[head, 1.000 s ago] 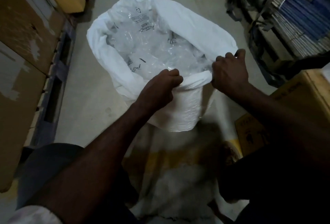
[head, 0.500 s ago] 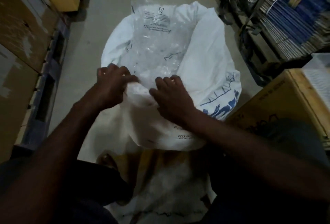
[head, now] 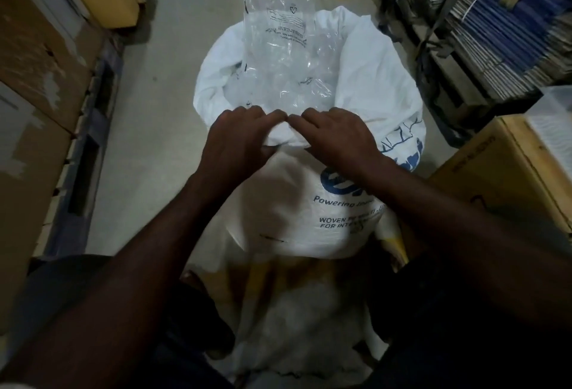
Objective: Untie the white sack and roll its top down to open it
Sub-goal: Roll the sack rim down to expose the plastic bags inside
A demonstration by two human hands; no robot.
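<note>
The white woven sack (head: 294,212) with blue print stands open on the floor in front of me, its top folded outward into a cuff. Crumpled clear plastic bags (head: 278,57) fill its mouth, one sheet sticking up at the far side. Both hands are side by side on the near rim, fingertips almost meeting. My left hand (head: 238,137) grips the rim with fingers over it and thumb under the fold. My right hand (head: 337,134) lies over the rim just to the right, its thumb hidden beneath.
Cardboard boxes (head: 37,79) on a blue pallet (head: 83,156) line the left side. A wooden crate (head: 495,178) stands close on the right, with racks of stacked flat material (head: 495,17) behind it. A strip of concrete floor (head: 161,94) runs past the sack.
My hands went from spread apart on the near rim to close together at its middle. The sack's cuff has turned further down, showing more blue print.
</note>
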